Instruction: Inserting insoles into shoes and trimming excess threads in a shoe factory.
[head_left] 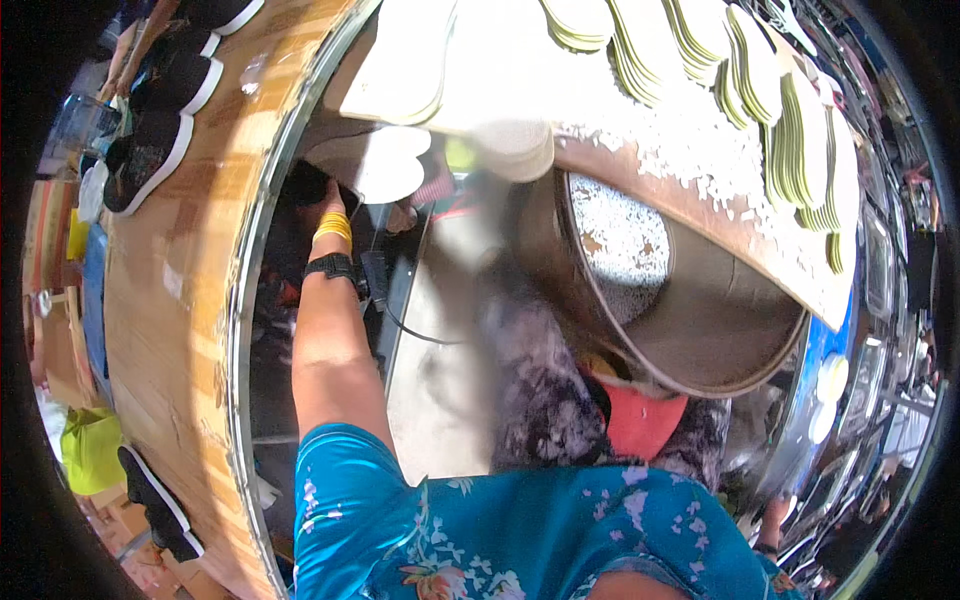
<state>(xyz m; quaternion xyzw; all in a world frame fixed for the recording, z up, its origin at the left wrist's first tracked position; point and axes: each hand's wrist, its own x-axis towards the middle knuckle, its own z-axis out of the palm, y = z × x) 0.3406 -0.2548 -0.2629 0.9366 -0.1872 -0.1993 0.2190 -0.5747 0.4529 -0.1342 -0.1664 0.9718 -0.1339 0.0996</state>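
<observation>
A pale insole point(385, 165), judged thin, light and floppy, is reached by the left hand point(330, 205); whether the fingers grip cannot be told. Best pinched at its edge.

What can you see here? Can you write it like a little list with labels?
place: a workbench with a long wooden board on the left
left hand: the left hand reaches down under the bench edge, mostly hidden; whether it holds anything cannot be told
wrist: yellow bangles and a black wristband
right hand: not in view
top: pale shoe insoles fanned in stacks on a white-flecked table
left edge: black shoes with white soles in a row
clothing: blue flowered sleeve
</observation>
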